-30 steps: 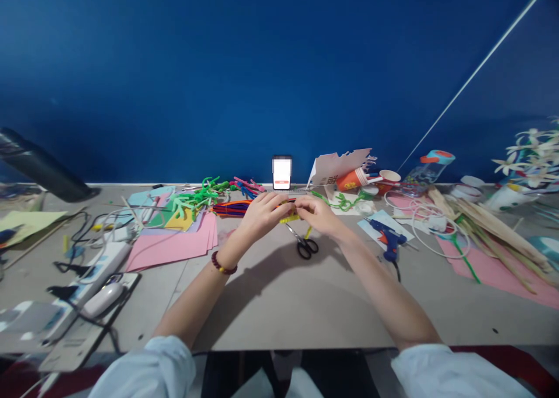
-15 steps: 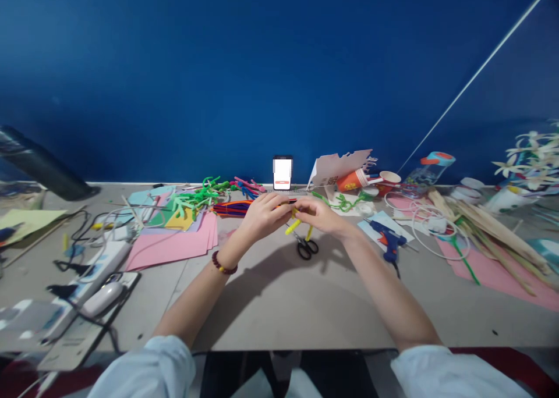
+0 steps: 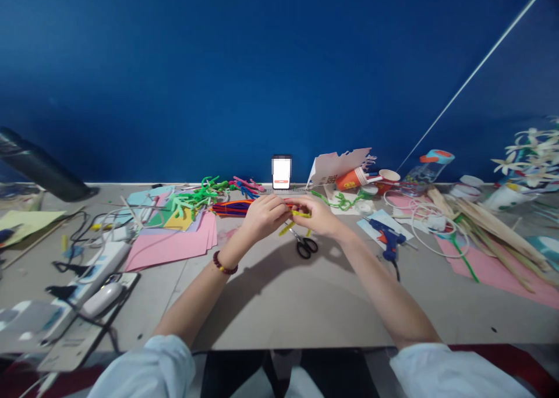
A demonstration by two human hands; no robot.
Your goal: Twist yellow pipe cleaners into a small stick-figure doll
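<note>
A yellow pipe cleaner (image 3: 287, 228) runs between my two hands over the middle of the table, its bent ends hanging below the fingers. My left hand (image 3: 267, 216), with a beaded bracelet at the wrist, is closed on it, thumb and fingertips pinched together. From the other side my right hand (image 3: 318, 215) pinches the same yellow piece, and part of it curls over the fingers. Just beneath the hands lies a pair of scissors (image 3: 307, 247) with black handles, the blades pointing away from me. My fingers partly hide the pipe cleaner's middle.
Orange and purple pipe cleaners (image 3: 233, 208) lie behind my left hand, green ones (image 3: 201, 195) beyond pink paper (image 3: 174, 247). A lit phone (image 3: 282, 172) stands against the wall. To the right are a blue glue gun (image 3: 388, 238), paper cups (image 3: 351, 180) and a white cable (image 3: 430, 248).
My right hand's fingers have turned and closed further over the yellow pipe cleaner, whose hanging ends show less now. The left hand has barely shifted, and the scissors stay put.
</note>
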